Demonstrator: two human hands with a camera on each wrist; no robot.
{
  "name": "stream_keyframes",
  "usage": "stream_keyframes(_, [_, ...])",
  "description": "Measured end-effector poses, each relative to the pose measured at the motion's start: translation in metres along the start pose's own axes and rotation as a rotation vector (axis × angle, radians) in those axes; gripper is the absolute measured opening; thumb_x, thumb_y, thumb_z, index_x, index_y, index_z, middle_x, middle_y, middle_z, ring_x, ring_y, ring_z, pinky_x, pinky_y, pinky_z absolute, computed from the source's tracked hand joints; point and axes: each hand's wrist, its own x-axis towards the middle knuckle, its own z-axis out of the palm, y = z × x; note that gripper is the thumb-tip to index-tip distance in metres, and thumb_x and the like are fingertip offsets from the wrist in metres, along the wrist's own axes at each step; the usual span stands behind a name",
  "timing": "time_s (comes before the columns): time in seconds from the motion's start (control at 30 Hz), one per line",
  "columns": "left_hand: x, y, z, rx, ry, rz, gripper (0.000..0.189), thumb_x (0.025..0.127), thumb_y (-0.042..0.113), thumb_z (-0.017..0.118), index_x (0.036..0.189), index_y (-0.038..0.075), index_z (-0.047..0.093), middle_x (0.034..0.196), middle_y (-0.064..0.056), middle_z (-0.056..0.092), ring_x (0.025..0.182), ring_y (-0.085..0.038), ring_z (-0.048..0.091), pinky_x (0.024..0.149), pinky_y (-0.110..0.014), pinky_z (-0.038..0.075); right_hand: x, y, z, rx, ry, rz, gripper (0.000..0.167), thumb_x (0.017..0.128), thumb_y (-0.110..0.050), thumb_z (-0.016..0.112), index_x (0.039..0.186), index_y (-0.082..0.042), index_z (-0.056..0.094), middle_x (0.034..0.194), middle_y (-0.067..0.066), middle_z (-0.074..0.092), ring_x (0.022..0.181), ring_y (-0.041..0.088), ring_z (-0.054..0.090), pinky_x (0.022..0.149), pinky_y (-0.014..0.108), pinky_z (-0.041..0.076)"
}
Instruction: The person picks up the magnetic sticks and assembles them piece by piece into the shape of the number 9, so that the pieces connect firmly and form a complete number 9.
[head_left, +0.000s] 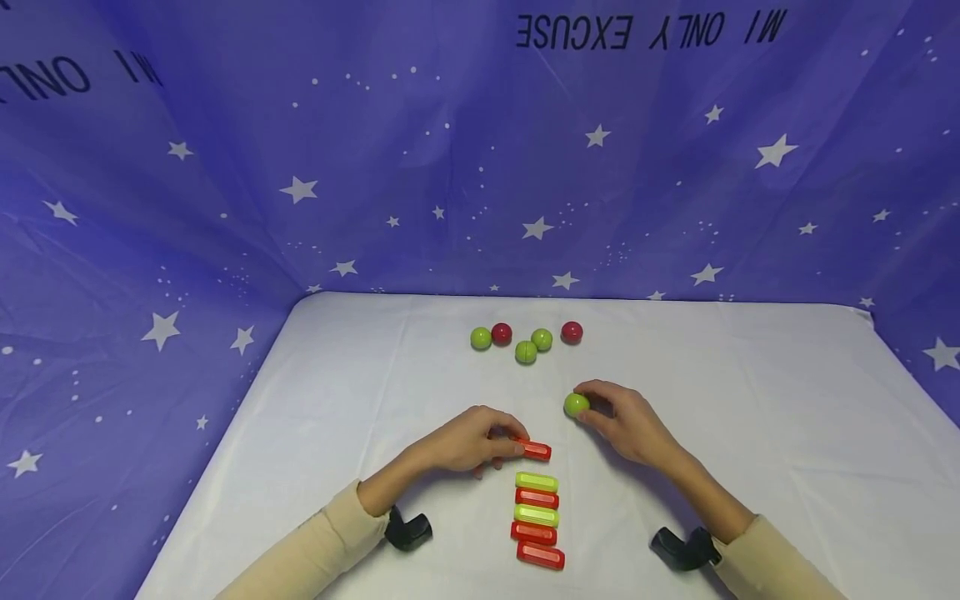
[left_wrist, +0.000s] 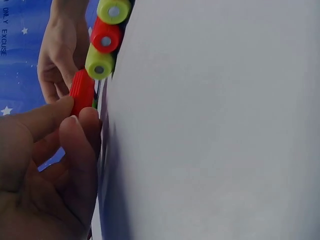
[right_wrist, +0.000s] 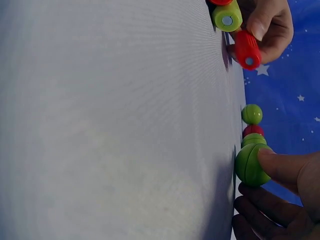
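Note:
My left hand (head_left: 474,439) pinches one end of a short red plastic rod (head_left: 536,451) between thumb and fingers, just beyond the row of rods. That rod's free end shows a round grey metal disc in the right wrist view. Farther right, my right hand (head_left: 628,423) holds a glossy green ball (head_left: 577,405) between thumb and fingers. A seam runs around the ball (right_wrist: 251,165) in the right wrist view. Red and lime rods lie stacked side by side toward me, a lime rod (head_left: 536,482) at the far end and a red rod (head_left: 541,556) at the near end.
Toward the back of the white-covered table (head_left: 360,367) sit several loose balls, among them a green ball (head_left: 481,337) and a dark red ball (head_left: 572,332). A blue star-printed curtain (head_left: 450,167) rises behind the table and along its left side.

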Motion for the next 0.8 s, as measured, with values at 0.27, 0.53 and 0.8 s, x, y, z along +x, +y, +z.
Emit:
stream_keyframes(0.27, [0.006, 0.004, -0.002, -0.016, 0.078, 0.003, 0.018, 0.097, 0.019, 0.066, 0.113, 0.013, 0.069, 0.068, -0.006, 0.063, 0.042, -0.012, 0.048, 0.039, -0.027, 0.044, 0.000, 0.000, 0.000, 0.001, -0.009, 0.015, 0.035, 0.086, -0.004, 0.075, 0.120, -0.005, 0.066, 0.114, 0.008, 0.067, 0.104, 0.027, 0.061, 0.094, 0.051, 0.047])
stream_keyframes(0.53, [0.015, 0.004, -0.003, -0.046, 0.159, -0.015, 0.020, 0.096, 0.018, 0.067, 0.115, 0.012, 0.069, 0.066, -0.007, 0.062, 0.042, -0.012, 0.048, 0.039, -0.026, 0.043, 0.002, -0.001, 0.001, 0.014, -0.019, 0.015, 0.036, 0.087, -0.004, 0.074, 0.122, -0.003, 0.065, 0.115, 0.009, 0.067, 0.105, 0.027, 0.061, 0.094, 0.050, 0.047])
stream_keyframes(0.8, [0.023, 0.007, -0.008, -0.095, 0.190, -0.036, 0.022, 0.094, 0.013, 0.068, 0.116, 0.008, 0.068, 0.067, -0.011, 0.062, 0.040, -0.013, 0.050, 0.040, -0.030, 0.048, 0.001, -0.001, 0.000, 0.016, -0.012, 0.017, 0.038, 0.087, -0.004, 0.074, 0.124, -0.001, 0.065, 0.117, 0.011, 0.066, 0.105, 0.028, 0.062, 0.094, 0.050, 0.047])
